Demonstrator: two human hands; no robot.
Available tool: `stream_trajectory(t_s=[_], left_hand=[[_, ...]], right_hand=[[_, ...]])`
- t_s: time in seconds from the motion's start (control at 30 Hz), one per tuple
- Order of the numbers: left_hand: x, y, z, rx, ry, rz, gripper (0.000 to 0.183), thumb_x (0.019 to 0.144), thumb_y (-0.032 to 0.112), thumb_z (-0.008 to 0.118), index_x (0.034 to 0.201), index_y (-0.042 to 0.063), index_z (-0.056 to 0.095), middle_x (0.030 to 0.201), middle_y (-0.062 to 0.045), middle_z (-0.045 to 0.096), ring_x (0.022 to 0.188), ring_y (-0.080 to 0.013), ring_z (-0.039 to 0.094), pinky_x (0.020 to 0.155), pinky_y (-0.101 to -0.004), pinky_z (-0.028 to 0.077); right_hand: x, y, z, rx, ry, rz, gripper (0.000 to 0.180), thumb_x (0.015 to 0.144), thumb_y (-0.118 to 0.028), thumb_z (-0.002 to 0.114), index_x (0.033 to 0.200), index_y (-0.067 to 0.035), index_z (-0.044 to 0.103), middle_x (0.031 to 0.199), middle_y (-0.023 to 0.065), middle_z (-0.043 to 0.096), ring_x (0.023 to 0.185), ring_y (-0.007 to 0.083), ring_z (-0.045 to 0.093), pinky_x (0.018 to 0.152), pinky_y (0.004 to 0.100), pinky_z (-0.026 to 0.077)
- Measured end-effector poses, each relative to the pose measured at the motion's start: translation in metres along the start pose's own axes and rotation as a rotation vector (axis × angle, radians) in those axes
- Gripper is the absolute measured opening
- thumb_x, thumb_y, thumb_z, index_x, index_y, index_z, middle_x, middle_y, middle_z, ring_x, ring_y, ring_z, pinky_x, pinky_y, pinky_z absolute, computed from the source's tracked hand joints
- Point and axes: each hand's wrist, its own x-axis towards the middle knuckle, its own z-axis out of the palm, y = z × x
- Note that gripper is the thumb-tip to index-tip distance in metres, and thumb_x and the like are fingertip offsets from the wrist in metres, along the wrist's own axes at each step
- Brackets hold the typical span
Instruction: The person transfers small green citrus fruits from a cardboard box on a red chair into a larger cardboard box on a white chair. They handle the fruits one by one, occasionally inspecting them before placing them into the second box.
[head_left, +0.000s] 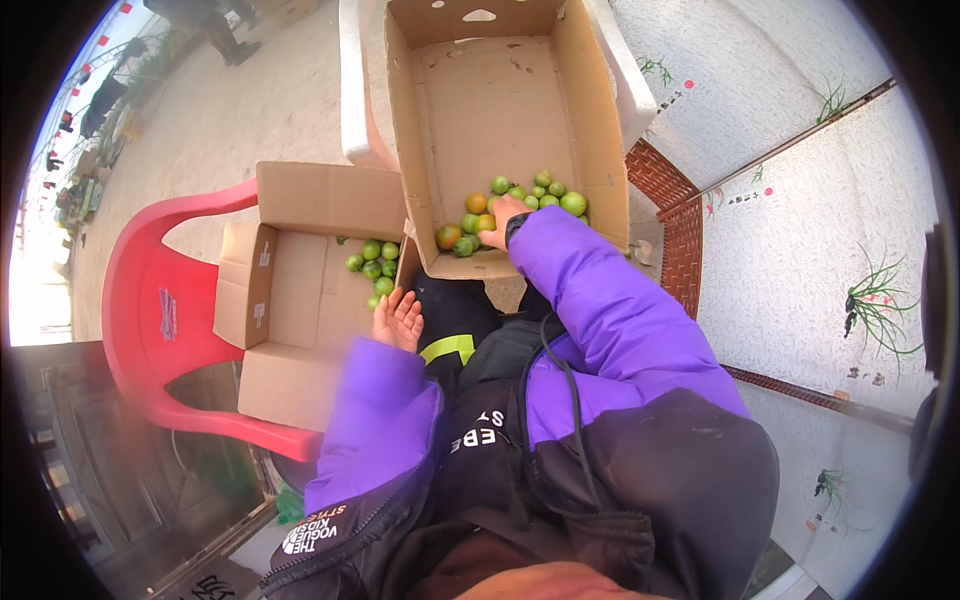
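Note:
Before me a tall cardboard box (600, 135) holds green and orange-tinged tomatoes (549, 201) gathered at its near end. My right hand (501, 221) reaches in among them, its fingers on or beside a yellowish tomato; whether it grips one is hidden. On the left, a smaller cardboard box with open flaps (330, 196) holds several green tomatoes (371, 268) along its right side. My left hand (397, 319) is palm up with fingers apart and slightly curled, empty, at that box's right edge, just below the nearest green tomato.
The smaller box rests on a red plastic chair (139, 300). White plastic chair arms (358, 112) flank the larger box. To the right stand white patterned panels (810, 180) and a brown woven strip (679, 217). Another person's legs (221, 34) show at the upper left.

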Motion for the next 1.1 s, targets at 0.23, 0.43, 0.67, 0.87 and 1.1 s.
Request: stream_trajectory(t_s=[0.23, 0.43, 0.67, 0.87, 1.1], left_hand=[[-0.014, -0.005, 0.022, 0.054, -0.240, -0.115, 0.043, 0.092, 0.043, 0.041, 0.123, 0.013, 0.045, 0.107, -0.006, 0.060, 0.089, -0.0211, 0.061, 0.070, -0.0323, 0.052], [-0.019, 0.003, 0.022, -0.024, -0.182, -0.051, 0.038, 0.090, 0.037, 0.046, 0.117, 0.011, 0.048, 0.097, -0.007, 0.058, 0.071, -0.0172, 0.055, 0.052, -0.0241, 0.042], [-0.004, 0.014, 0.015, -0.236, 0.178, 0.150, 0.046, 0.086, 0.042, 0.054, 0.111, 0.005, 0.045, 0.100, -0.013, 0.054, 0.092, -0.0239, 0.059, 0.065, -0.0277, 0.054], [0.000, 0.009, 0.009, -0.097, 0.170, 0.075, 0.046, 0.086, 0.040, 0.056, 0.116, 0.011, 0.037, 0.107, -0.012, 0.051, 0.092, -0.0212, 0.057, 0.065, -0.0280, 0.053], [0.003, 0.005, 0.000, -0.070, 0.191, 0.096, 0.038, 0.086, 0.036, 0.056, 0.112, 0.012, 0.042, 0.106, -0.008, 0.053, 0.089, -0.0196, 0.057, 0.066, -0.0287, 0.051]], right_hand=[[-0.043, -0.063, 0.000, 0.468, 0.004, -0.595, 0.042, 0.068, -0.037, 0.067, 0.091, -0.002, 0.060, 0.097, 0.0170, 0.056, 0.093, 0.0317, 0.055, 0.080, 0.0388, 0.045], [-0.029, -0.059, 0.010, 0.439, -0.009, -0.577, 0.042, 0.075, -0.034, 0.062, 0.105, -0.004, 0.060, 0.103, 0.0189, 0.058, 0.099, 0.0346, 0.054, 0.088, 0.0395, 0.043], [-0.003, 0.053, -0.017, -0.283, -0.183, 0.163, 0.036, 0.074, -0.027, 0.062, 0.104, -0.008, 0.056, 0.102, 0.0191, 0.057, 0.096, 0.0352, 0.055, 0.082, 0.0419, 0.045], [-0.002, 0.066, 0.002, -0.393, -0.326, 0.177, 0.037, 0.074, -0.027, 0.062, 0.105, -0.009, 0.055, 0.102, 0.0195, 0.057, 0.096, 0.0351, 0.055, 0.082, 0.0418, 0.045], [-0.002, 0.052, 0.026, -0.436, -0.368, 0.085, 0.038, 0.074, -0.028, 0.062, 0.107, -0.010, 0.054, 0.103, 0.0199, 0.057, 0.095, 0.0349, 0.056, 0.081, 0.0417, 0.046]])
